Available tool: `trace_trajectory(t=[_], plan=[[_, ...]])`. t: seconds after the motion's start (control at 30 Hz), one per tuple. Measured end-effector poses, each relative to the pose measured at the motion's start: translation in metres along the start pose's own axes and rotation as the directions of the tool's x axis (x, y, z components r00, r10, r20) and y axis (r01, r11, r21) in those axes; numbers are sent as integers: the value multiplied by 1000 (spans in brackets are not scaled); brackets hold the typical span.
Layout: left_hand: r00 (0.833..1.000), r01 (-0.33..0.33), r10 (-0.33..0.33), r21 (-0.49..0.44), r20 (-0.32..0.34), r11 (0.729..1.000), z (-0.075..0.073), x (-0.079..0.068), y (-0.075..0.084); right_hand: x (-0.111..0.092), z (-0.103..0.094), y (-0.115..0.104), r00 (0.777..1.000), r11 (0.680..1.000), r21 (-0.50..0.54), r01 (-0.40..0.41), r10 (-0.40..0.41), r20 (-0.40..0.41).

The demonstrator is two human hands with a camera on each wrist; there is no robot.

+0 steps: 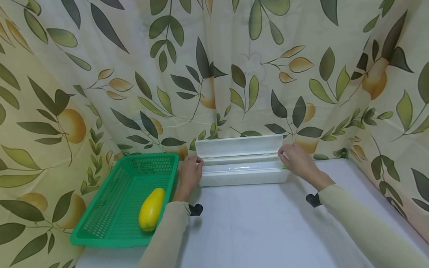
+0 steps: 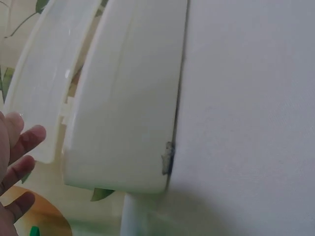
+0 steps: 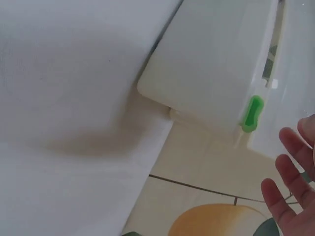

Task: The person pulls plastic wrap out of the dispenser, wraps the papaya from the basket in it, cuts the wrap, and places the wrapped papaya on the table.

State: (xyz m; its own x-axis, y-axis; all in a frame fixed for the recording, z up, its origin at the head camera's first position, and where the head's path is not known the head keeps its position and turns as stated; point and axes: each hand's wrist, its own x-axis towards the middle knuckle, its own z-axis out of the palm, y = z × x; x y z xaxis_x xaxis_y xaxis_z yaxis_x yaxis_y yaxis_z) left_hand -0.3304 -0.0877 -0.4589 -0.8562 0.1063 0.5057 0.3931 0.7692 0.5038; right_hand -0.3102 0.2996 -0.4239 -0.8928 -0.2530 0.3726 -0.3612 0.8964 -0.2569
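Observation:
A long white cling film dispenser box (image 1: 243, 178) lies near the back edge of the table, its lid (image 1: 239, 146) raised behind it. Shiny clear cling film (image 1: 242, 166) stretches along the box's inside. At the left end, my left hand (image 1: 191, 174) pinches with thumb and forefinger at the film's edge, other fingers spread. My right hand (image 1: 298, 162) does likewise at the right end, overlapping the lid's corner in the head view. The film at the fingertips is barely visible. A green slider (image 3: 253, 114) sits at the box's right end, beside the right hand.
Left of my left arm stands a green plastic basket (image 1: 127, 242) with a yellow, oblong fruit (image 1: 152, 209) in it. White cloth (image 1: 260, 227) covers the table. A leaf-patterned curtain (image 1: 225, 50) hangs right behind the box and along both sides.

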Motion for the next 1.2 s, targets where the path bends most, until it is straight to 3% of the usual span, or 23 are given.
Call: trace_trajectory(t=[0.27, 0.57, 0.8, 1.2], plan=[[997, 71, -71, -106, 4, 992, -12, 6, 9, 3, -12, -4, 996, 996, 67, -65, 60, 70], [996, -29, 15, -157, -88, 987, -25, 14, 11, 5, -30, -7, 998, 996, 89, -31, 26, 58], [978, -134, 94, -215, -184, 967, -37, 20, 18, 9, -45, -12, 999, 997, 79, -14, 11, 49], [987, -78, 46, -207, -156, 975, -56, 29, 31, 13, -72, -19, 1000, 995, 96, 5, -6, 16]])
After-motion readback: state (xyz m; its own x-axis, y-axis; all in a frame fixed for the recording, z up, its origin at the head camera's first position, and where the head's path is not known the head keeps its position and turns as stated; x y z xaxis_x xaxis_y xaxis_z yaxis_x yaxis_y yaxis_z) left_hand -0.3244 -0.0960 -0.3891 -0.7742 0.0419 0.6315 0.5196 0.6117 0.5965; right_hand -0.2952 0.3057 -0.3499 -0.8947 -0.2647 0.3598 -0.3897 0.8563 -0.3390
